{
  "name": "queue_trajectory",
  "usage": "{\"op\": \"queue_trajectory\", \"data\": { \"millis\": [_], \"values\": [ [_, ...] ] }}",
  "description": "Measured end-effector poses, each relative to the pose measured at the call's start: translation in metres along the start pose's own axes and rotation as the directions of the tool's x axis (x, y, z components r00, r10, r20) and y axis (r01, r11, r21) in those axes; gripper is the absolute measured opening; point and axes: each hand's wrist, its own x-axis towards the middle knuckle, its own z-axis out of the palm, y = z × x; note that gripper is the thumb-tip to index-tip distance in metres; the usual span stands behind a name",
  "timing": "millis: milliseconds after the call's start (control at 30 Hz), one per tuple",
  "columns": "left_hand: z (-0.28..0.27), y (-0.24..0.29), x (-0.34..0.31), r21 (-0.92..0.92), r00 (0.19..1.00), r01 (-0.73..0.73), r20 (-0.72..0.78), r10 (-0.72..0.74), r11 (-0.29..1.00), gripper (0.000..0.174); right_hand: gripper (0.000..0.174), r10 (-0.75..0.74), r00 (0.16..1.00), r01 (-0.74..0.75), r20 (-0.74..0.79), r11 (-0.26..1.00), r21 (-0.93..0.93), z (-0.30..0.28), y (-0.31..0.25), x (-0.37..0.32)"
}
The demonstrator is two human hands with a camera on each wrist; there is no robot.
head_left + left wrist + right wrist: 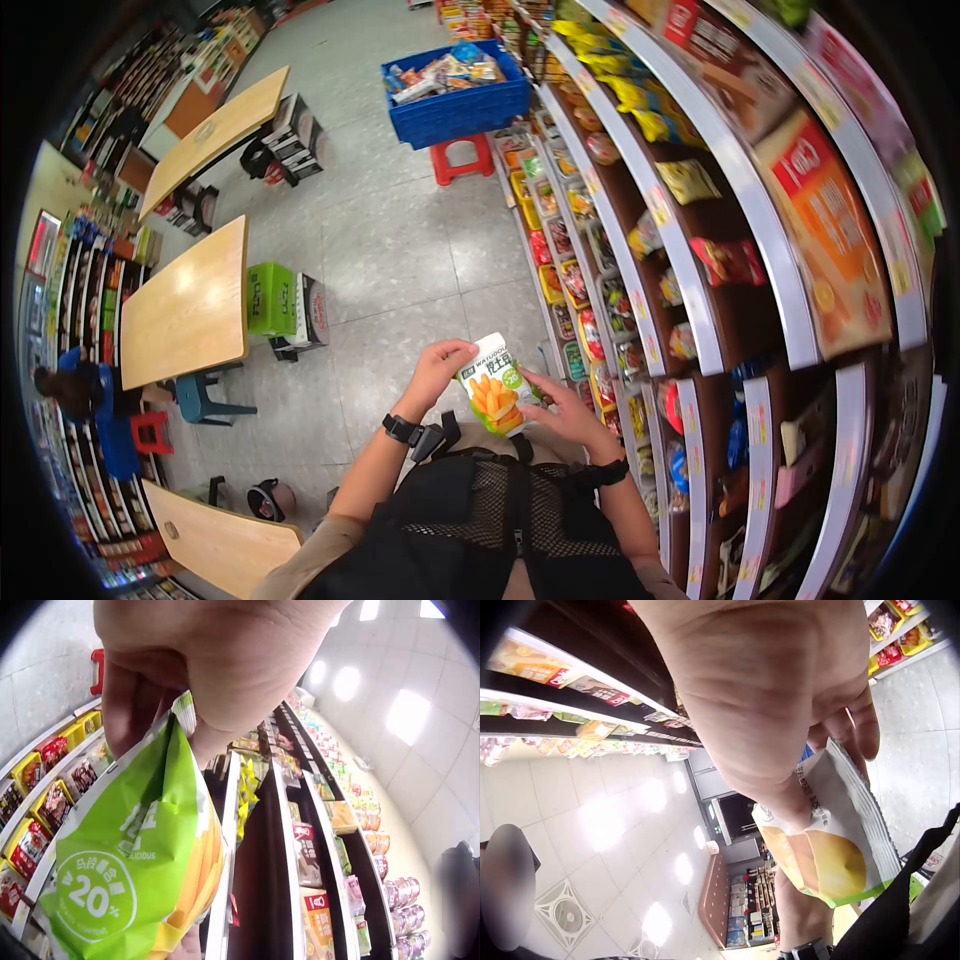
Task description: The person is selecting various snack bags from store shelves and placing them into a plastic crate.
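A green and white snack bag (492,392) with potato sticks and a "20%" mark printed on it is held in front of the body. My left hand (439,372) pinches its top corner, thumb and fingers over the crimped edge in the left wrist view, where the bag (135,855) hangs below. My right hand (570,408) grips the opposite side of the bag. In the right wrist view the right thumb presses on the printed front of the bag (829,859), and the fingers go behind it, partly hidden.
Shelves (690,270) of packaged snacks rise close on the right. A blue crate (455,115) full of packets sits on a red stool (462,160) ahead. Wooden tables (190,300), a green box (271,299) and a teal stool (212,398) stand to the left. A person (75,385) is at the far left.
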Motion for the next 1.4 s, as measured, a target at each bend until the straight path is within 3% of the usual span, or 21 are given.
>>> {"op": "queue_trajectory", "data": {
  "millis": [233,300,333,400,433,533,600,667,833,900,933,1033,1133,1200,1300,1400],
  "values": [
    [-0.060,0.033,0.052,0.062,0.961,-0.101,-0.253,0.113,0.993,0.023,0.045,-0.032,0.988,0.017,0.150,0.995,0.100,-0.025,0.014,0.115],
    [-0.077,0.048,0.080,0.042,0.977,-0.077,-0.197,0.084,0.996,0.024,0.040,0.002,0.999,0.016,-0.035,0.855,0.519,-0.033,0.015,0.153],
    [-0.082,0.064,0.096,0.049,0.974,-0.085,-0.204,0.093,0.995,0.024,0.040,-0.010,1.000,0.024,-0.030,0.854,0.519,-0.043,0.013,0.175],
    [-0.090,0.116,0.134,-0.054,0.999,0.000,-0.046,-0.003,0.999,0.031,0.040,0.075,0.996,-0.028,-0.042,0.744,0.667,-0.068,0.003,0.229],
    [-0.090,0.144,0.162,-0.063,0.997,0.000,0.075,0.005,0.998,0.048,0.039,0.050,0.998,-0.015,-0.026,0.683,0.731,-0.087,0.001,0.263],
    [-0.106,0.204,0.253,0.030,0.982,0.034,0.185,-0.039,0.999,0.061,0.039,0.093,0.995,-0.048,-0.025,0.699,0.713,-0.140,-0.019,0.352],
    [-0.106,0.217,0.262,0.033,0.985,-0.006,0.174,0.000,0.999,0.064,0.041,0.067,0.997,-0.034,-0.022,0.725,0.688,-0.139,-0.029,0.369],
    [-0.125,0.249,0.322,-0.001,0.989,-0.109,0.100,0.108,0.994,0.067,0.043,0.081,0.995,-0.096,0.055,0.714,0.693,-0.172,-0.059,0.431],
    [-0.159,0.250,0.373,-0.036,0.996,-0.089,-0.031,0.088,0.995,0.063,0.046,0.095,0.984,-0.164,0.148,0.794,0.585,-0.200,-0.088,0.496],
    [-0.173,0.252,0.407,-0.092,0.991,-0.125,-0.062,0.119,0.988,0.060,0.052,0.057,0.985,-0.112,0.162,0.929,0.354,-0.213,-0.091,0.536],
    [-0.175,0.256,0.424,-0.049,0.987,-0.115,-0.115,0.109,0.992,0.058,0.052,0.067,0.982,-0.125,0.178,0.933,0.338,-0.217,-0.093,0.551],
    [-0.177,0.278,0.444,0.007,0.982,-0.100,-0.158,0.099,0.995,0.053,0.059,0.059,0.989,-0.110,0.139,0.914,0.392,-0.212,-0.090,0.568],
    [-0.194,0.296,0.492,0.035,0.983,-0.093,-0.154,0.097,0.995,0.051,0.062,0.160,0.980,-0.196,0.122,0.897,0.396,-0.226,-0.087,0.618],
    [-0.215,0.296,0.541,0.015,0.991,0.017,-0.133,-0.015,1.000,0.051,0.058,0.306,0.952,-0.251,-0.020,0.815,0.522,-0.238,-0.091,0.655],
    [-0.239,0.310,0.607,-0.033,0.992,0.012,-0.126,-0.017,0.999,0.055,0.049,0.223,0.974,-0.181,-0.031,0.857,0.483,-0.268,-0.089,0.708],
    [-0.281,0.347,0.716,-0.059,0.994,0.054,-0.091,-0.059,0.997,0.063,0.042,0.195,0.979,-0.146,-0.062,0.878,0.456,-0.304,-0.111,0.806]
  ]
}}
